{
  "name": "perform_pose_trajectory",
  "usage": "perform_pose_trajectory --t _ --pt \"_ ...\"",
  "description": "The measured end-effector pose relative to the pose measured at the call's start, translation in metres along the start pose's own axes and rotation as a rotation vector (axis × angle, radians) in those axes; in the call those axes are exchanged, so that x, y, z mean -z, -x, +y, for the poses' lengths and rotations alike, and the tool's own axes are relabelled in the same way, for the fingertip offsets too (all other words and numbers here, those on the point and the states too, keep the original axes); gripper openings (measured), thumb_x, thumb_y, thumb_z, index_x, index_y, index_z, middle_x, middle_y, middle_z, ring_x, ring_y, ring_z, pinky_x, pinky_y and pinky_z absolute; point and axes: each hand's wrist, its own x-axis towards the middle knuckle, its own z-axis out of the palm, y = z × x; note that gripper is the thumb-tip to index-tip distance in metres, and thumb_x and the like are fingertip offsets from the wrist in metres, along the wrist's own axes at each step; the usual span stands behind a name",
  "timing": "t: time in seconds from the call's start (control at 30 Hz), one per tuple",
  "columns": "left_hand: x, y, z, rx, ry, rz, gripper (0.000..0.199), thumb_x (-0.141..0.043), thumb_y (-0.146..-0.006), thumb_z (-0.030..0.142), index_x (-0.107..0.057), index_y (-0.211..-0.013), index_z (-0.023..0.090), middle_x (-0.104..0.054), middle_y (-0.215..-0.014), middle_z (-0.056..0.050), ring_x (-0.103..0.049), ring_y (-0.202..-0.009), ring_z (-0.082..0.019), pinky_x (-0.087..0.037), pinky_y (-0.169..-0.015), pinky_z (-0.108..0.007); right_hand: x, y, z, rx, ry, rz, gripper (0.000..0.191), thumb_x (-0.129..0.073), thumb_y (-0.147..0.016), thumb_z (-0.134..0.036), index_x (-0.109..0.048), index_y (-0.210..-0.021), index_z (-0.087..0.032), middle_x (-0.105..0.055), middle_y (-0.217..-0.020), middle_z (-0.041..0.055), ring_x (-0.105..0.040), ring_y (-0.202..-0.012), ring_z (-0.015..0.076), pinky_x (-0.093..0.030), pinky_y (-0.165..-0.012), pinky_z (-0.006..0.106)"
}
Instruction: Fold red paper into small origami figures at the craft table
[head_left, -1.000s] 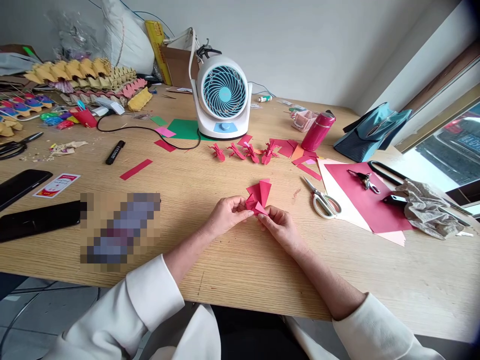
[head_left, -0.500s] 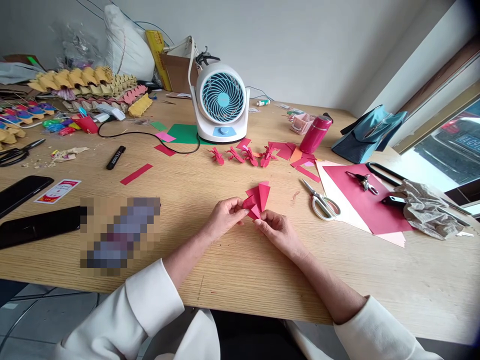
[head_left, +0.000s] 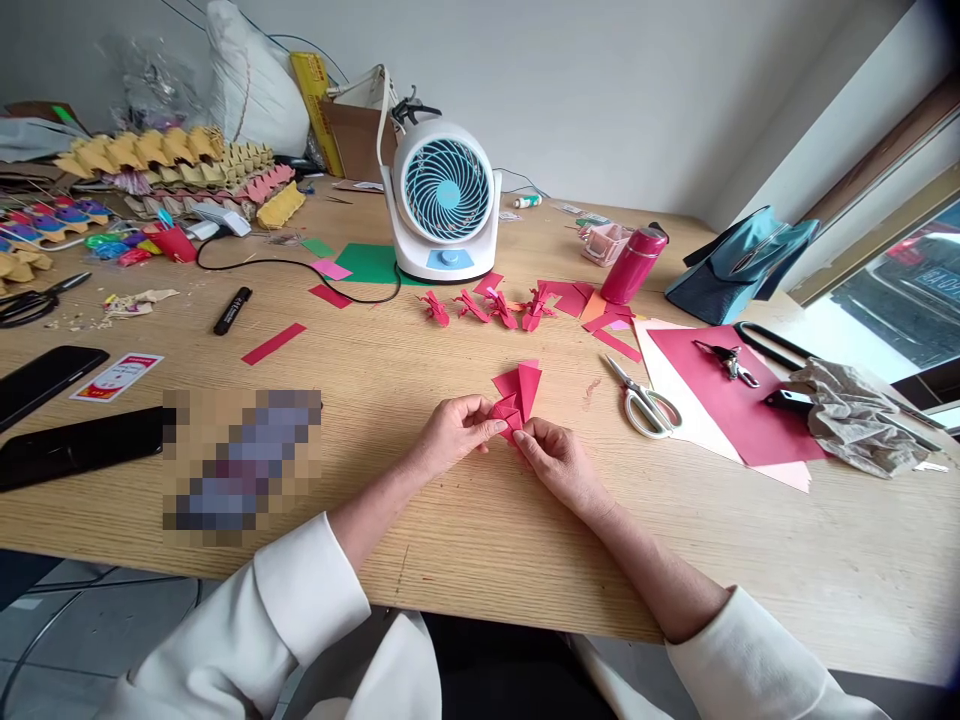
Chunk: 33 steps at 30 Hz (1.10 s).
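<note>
Left hand (head_left: 454, 437) and right hand (head_left: 562, 465), we observe, pinch one folded red paper (head_left: 517, 392); we record scissors (head_left: 637, 392) at its three o'clock, a red strip (head_left: 274, 344) at nine.

Place: craft workspace | Signs: wooden table (head_left: 480, 545), scissors (head_left: 637, 393), folded red paper (head_left: 528, 386), egg cartons (head_left: 142, 153)

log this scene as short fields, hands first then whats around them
left hand: pinching the left side of the folded red paper
right hand: fingertips at its lower right edge
beyond the paper: four folded red paper figures in a row
behind the figures: white desk fan
right of the paper: scissors
surface: wooden table
</note>
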Motion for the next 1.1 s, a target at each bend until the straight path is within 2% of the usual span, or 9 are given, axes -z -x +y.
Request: perform_pose_trajectory --t 0.13,0.3,0.43,0.77,0.93,1.1 --pt "0.001 0.000 -0.002 -0.004 -0.080 0.020 0.031 -0.070 -0.075 0.043 -0.061 -0.075 0.013 -0.059 -0.068 0.001 -0.049 -0.055 -0.008 -0.042 -0.048 -0.020 0.000 0.001 -0.001 0.014 0.047 -0.005 0.040 -0.051 -0.090 -0.050 -0.049 -0.066 -0.019 -0.042 -0.057 -0.0035 -0.035 -0.052 0.0097 -0.028 -0.050 0.024" --pt "0.001 0.001 0.000 -0.052 -0.226 0.036 0.031 -0.067 -0.078 0.041 -0.056 -0.066 0.015 -0.047 -0.055 0.005 -0.041 -0.051 -0.007 -0.033 -0.048 -0.019 0.002 0.002 -0.006 -0.015 0.018 -0.093 0.039 -0.052 -0.090 -0.051 -0.054 -0.072 -0.017 -0.040 -0.059 -0.0042 -0.034 -0.053 0.0097 -0.026 -0.051 0.025" --pt "-0.002 0.003 0.003 -0.064 -0.264 0.023 0.031 -0.067 -0.077 0.038 -0.053 -0.062 0.015 -0.041 -0.054 0.006 -0.036 -0.051 -0.006 -0.028 -0.047 -0.019 0.001 0.003 -0.007 0.015 0.017 -0.115 0.036 -0.056 -0.089 -0.047 -0.049 -0.070 -0.018 -0.038 -0.061 -0.0047 -0.032 -0.055 0.0096 -0.026 -0.052 0.025" --pt "0.008 0.001 0.004 -0.017 -0.089 0.039 0.032 -0.070 -0.075 0.043 -0.056 -0.071 0.015 -0.052 -0.060 0.004 -0.046 -0.053 -0.007 -0.040 -0.050 -0.020 0.003 0.002 -0.004 0.069 0.083 -0.150 0.036 -0.050 -0.093 -0.042 -0.052 -0.066 -0.018 -0.051 -0.059 -0.0017 -0.044 -0.054 0.0102 -0.033 -0.054 0.024" --pt "0.008 0.000 0.002 0.021 0.022 -0.005 0.034 -0.072 -0.075 0.044 -0.057 -0.072 0.014 -0.053 -0.065 0.004 -0.044 -0.054 -0.006 -0.041 -0.050 -0.019 0.004 0.004 -0.004 0.085 0.101 -0.150 0.043 -0.049 -0.093 -0.048 -0.049 -0.062 -0.018 -0.046 -0.055 -0.0025 -0.040 -0.052 0.0100 -0.031 -0.052 0.025" --pt "0.007 0.000 0.003 0.040 0.108 -0.037 0.034 -0.073 -0.074 0.044 -0.059 -0.073 0.013 -0.056 -0.070 0.002 -0.045 -0.058 -0.007 -0.042 -0.053 -0.020 0.004 0.005 -0.007 0.113 0.178 -0.126 0.044 -0.046 -0.095 -0.047 -0.049 -0.061 -0.018 -0.045 -0.056 -0.0018 -0.041 -0.053 0.0110 -0.030 -0.053 0.026"
